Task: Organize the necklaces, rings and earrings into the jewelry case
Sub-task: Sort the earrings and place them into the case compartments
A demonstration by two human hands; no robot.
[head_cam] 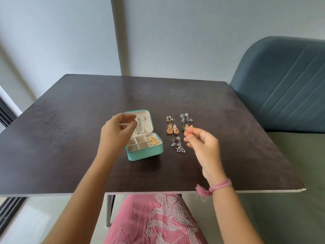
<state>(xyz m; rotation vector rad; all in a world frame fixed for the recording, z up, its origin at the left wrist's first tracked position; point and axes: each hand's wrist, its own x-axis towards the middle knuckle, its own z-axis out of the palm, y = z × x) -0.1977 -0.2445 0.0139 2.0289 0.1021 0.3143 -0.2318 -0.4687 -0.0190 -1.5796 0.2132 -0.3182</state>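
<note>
A teal jewelry case point(146, 154) lies open on the dark table point(70, 138). Silver necklaces point(139, 128) hang in its lid and gold rings point(153, 140) fill the right slot; the other compartments look bare. My left hand point(116, 134) hovers over the case's left side, fingers loosely apart by the chains. Right of the case lie a triangular silver earring pair point(170, 119), a silver flower pair point(186, 118), a rose-gold pair point(172, 129), a gold-green pair point(187, 127) and a dangling silver pair point(178, 145). My right hand point(205, 147) hovers there, fingertips just below the gold-green pair.
A blue-grey padded chair point(284, 85) stands at the table's right side. A grey wall runs behind the far edge. The near table edge point(158, 191) crosses above my lap.
</note>
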